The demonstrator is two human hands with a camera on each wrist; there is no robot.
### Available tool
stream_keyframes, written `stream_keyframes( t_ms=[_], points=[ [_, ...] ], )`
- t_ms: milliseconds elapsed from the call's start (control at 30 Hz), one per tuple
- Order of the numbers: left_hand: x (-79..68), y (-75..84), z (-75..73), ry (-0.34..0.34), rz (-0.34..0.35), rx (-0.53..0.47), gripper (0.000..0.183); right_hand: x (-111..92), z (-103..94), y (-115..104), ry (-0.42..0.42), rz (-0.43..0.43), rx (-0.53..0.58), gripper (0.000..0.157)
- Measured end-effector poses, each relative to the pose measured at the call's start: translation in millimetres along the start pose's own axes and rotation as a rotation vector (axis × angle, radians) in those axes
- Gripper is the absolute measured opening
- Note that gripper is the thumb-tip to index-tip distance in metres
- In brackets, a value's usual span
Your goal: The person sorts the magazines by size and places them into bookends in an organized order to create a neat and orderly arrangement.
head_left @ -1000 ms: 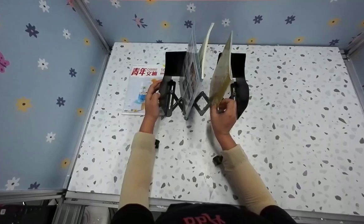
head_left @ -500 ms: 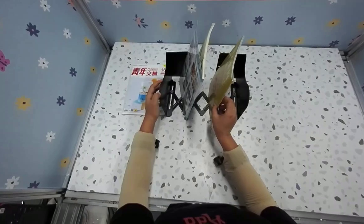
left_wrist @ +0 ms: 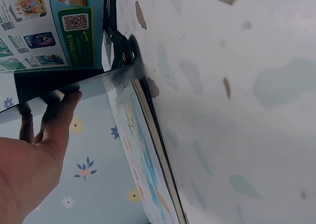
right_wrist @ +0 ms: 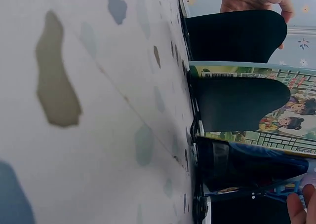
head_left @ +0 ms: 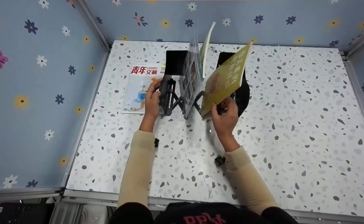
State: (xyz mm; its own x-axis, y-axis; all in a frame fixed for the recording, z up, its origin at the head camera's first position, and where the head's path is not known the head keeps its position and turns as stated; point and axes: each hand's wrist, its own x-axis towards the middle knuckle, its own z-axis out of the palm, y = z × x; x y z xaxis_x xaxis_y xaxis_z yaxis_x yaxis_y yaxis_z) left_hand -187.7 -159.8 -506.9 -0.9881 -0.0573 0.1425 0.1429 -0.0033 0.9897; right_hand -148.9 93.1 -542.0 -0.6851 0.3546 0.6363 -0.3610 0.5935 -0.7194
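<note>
A black expandable book rack [head_left: 175, 60] with crisscross links stands mid-table. Against the outer side of its left end panel rest the fingers of my left hand [head_left: 152, 101], also seen in the left wrist view. My right hand [head_left: 225, 116] pinches the lower near corner of a thin olive-yellow book [head_left: 223, 77], which tilts to the right before the right end panel. Between the panels stand a book covered in small pictures [head_left: 191, 71] and a pale-edged book [head_left: 206, 46]. In the right wrist view only a few fingers [right_wrist: 296, 209] of my right hand show.
A magazine [head_left: 140, 93] with red lettering lies flat left of the rack, partly under its left panel. The speckled white table [head_left: 300, 130] extends right and forward. Flower-patterned walls [head_left: 241, 18] border the left, back and right.
The olive-yellow book has turned and leaned further to the right in my right hand, so its lettered cover now shows. My left hand stays on the rack panel.
</note>
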Motion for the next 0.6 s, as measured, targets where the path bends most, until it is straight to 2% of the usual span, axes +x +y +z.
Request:
stream_keyframes(
  t_ms=[100, 200, 333, 600],
  points=[
    [0.9, 0.3, -0.2, 0.004, 0.001, 0.001, 0.050, 0.5, -0.4, -0.7, -0.005, 0.019, 0.018, 0.031],
    [0.9, 0.2, 0.1, 0.000, 0.012, 0.003, 0.050, 0.2, 0.2, -0.9, -0.010, 0.038, 0.088, 0.028],
    [0.5, -0.9, 0.8, -0.005, 0.025, -0.004, 0.050, 1.0, 1.9, -2.0, 0.004, 0.016, 0.178, 0.028],
    [0.0, -1.3, 0.1, 0.003, 0.042, 0.002, 0.050, 5.5, 4.4, -6.3, -0.013, -0.080, 0.144, 0.027]
  ],
)
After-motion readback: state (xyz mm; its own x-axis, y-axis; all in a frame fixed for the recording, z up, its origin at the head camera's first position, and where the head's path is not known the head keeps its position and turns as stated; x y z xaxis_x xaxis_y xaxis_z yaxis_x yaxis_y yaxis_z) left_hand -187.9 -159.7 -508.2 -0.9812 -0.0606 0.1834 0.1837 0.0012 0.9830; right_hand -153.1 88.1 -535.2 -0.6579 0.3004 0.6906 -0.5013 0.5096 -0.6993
